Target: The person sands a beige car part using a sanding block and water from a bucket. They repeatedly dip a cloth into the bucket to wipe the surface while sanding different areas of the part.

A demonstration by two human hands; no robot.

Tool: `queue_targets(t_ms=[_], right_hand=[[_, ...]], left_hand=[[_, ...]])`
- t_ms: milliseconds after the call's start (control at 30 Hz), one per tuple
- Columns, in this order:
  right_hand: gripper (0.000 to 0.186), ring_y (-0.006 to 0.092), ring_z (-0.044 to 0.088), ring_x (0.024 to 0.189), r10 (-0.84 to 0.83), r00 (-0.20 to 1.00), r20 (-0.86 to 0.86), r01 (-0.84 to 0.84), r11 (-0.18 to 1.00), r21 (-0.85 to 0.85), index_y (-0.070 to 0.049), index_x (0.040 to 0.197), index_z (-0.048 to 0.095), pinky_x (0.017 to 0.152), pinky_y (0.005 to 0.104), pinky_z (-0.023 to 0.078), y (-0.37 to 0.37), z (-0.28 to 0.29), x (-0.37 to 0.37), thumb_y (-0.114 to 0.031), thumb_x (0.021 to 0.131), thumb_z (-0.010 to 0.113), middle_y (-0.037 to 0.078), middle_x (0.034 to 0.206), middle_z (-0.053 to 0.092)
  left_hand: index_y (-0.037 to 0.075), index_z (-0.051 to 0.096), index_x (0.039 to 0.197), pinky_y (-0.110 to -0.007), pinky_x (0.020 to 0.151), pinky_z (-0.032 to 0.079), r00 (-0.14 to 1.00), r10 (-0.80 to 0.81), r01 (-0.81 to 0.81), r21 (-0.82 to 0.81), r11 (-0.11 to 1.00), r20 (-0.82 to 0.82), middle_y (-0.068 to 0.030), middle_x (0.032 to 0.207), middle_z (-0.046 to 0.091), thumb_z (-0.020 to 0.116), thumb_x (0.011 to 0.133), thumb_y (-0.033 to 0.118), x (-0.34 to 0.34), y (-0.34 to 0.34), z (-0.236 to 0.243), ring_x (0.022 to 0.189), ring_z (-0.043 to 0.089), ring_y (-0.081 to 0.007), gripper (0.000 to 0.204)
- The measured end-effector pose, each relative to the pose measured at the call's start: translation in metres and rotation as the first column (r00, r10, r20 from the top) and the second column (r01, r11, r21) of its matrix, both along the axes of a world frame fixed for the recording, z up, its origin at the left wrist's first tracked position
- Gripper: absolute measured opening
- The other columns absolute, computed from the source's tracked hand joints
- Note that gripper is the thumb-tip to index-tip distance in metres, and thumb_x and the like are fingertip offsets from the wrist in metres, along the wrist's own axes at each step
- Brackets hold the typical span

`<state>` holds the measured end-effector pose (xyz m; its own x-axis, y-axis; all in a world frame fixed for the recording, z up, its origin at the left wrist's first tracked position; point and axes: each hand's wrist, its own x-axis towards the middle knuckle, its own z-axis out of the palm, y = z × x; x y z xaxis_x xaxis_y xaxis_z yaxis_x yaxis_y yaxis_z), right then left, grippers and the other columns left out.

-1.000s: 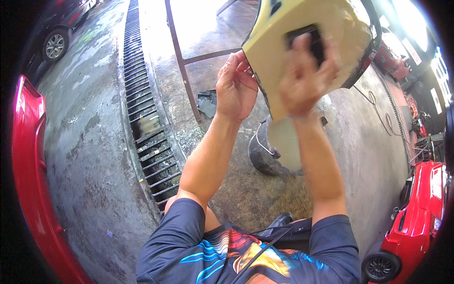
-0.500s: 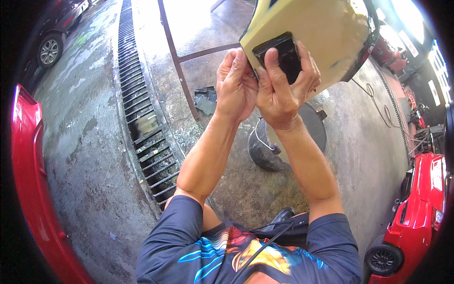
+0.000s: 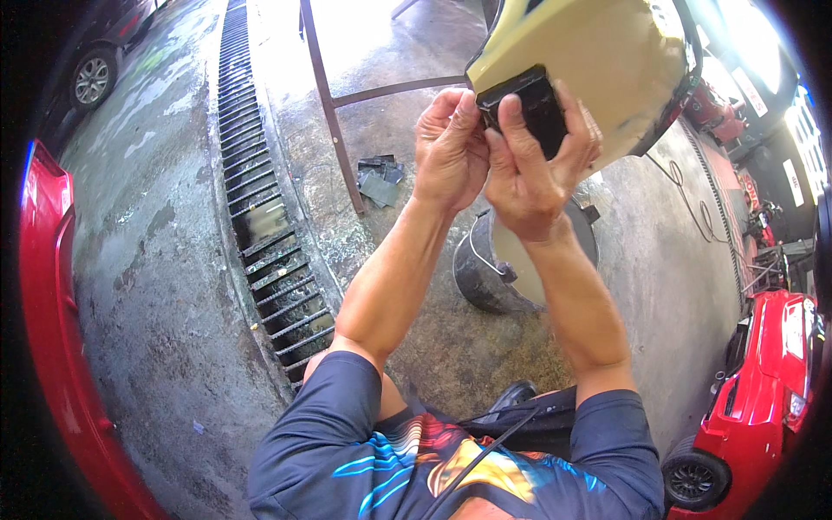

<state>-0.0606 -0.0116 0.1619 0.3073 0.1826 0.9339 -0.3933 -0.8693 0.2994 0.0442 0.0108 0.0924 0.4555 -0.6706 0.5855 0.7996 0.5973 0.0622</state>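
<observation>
Wet grey concrete floor (image 3: 156,260) runs beneath you, crossed by a long metal drain grate (image 3: 260,217), with a dark metal bucket (image 3: 485,273) below your forearms. Your left hand (image 3: 449,149) and right hand (image 3: 530,169) meet raised in front of you, both closed in a grip on a small black rectangular block (image 3: 530,106), pressed against the pale yellow curved car panel (image 3: 598,61). Your right fingers (image 3: 511,121) lie over its face.

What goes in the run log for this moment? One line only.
left hand: on black pad | right hand: holding black pad against yellow panel | bucket: on floor below | drain grate: left
</observation>
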Motion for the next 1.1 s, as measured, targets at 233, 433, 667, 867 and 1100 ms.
queue_targets(t_ms=[233,433,667,867,1100], right_hand=[[0.041,0.0418,0.057,0.125,-0.175,0.963,0.206,0.161,0.983,0.083,-0.012,0.129,0.080,0.105,0.0500,0.049,-0.021,0.018,-0.003,-0.010,0.088,0.084,0.027,0.143,0.059],[0.038,0.0384,0.058,0.122,-0.071,0.997,0.022,0.070,0.995,0.069,-0.012,0.129,0.079,0.104,0.0470,0.051,0.010,0.007,0.005,-0.009,0.091,0.083,0.025,0.137,0.059],[0.041,0.0412,0.057,0.125,-0.037,0.997,0.069,0.033,0.998,0.056,-0.011,0.132,0.077,0.104,0.0493,0.050,-0.027,0.003,-0.011,-0.011,0.092,0.083,0.025,0.137,0.058],[0.041,0.0488,0.054,0.130,0.039,0.999,0.009,-0.040,0.981,0.190,-0.008,0.135,0.074,0.105,0.0533,0.053,-0.002,-0.036,-0.026,-0.009,0.095,0.079,0.033,0.146,0.046],[0.041,0.0425,0.056,0.132,-0.119,0.993,-0.022,0.121,0.958,0.258,-0.004,0.141,0.069,0.104,0.0472,0.055,-0.023,-0.027,-0.070,-0.009,0.100,0.075,0.028,0.146,0.046]], left_hand=[[0.009,0.071,0.114,-0.034,0.098,0.062,0.998,-0.064,0.064,-0.070,0.996,0.005,-0.0077,0.118,0.077,0.059,0.111,0.021,-0.006,-0.006,-0.004,0.110,0.073,-0.0162,0.017],[0.005,0.072,0.114,-0.032,0.090,0.064,0.996,-0.061,0.059,-0.027,0.998,-0.060,-0.0099,0.111,0.078,0.064,0.108,0.013,-0.007,-0.007,-0.001,0.099,0.075,-0.0166,0.012],[0.001,0.071,0.120,-0.032,0.088,0.065,0.991,-0.098,0.096,-0.024,0.995,-0.093,-0.0113,0.111,0.079,0.073,0.101,0.007,-0.005,-0.008,-0.005,0.097,0.077,-0.0180,0.020],[-0.001,0.072,0.118,-0.030,0.088,0.064,0.989,-0.120,0.116,-0.044,0.992,-0.090,-0.0109,0.107,0.079,0.079,0.097,0.007,-0.005,-0.017,-0.010,0.094,0.076,-0.0159,0.023],[0.000,0.079,0.101,-0.027,0.079,0.062,0.958,0.163,-0.211,0.196,0.958,0.235,-0.0091,0.096,0.081,0.093,0.085,0.013,0.005,-0.023,-0.025,0.086,0.076,-0.0128,0.025]])
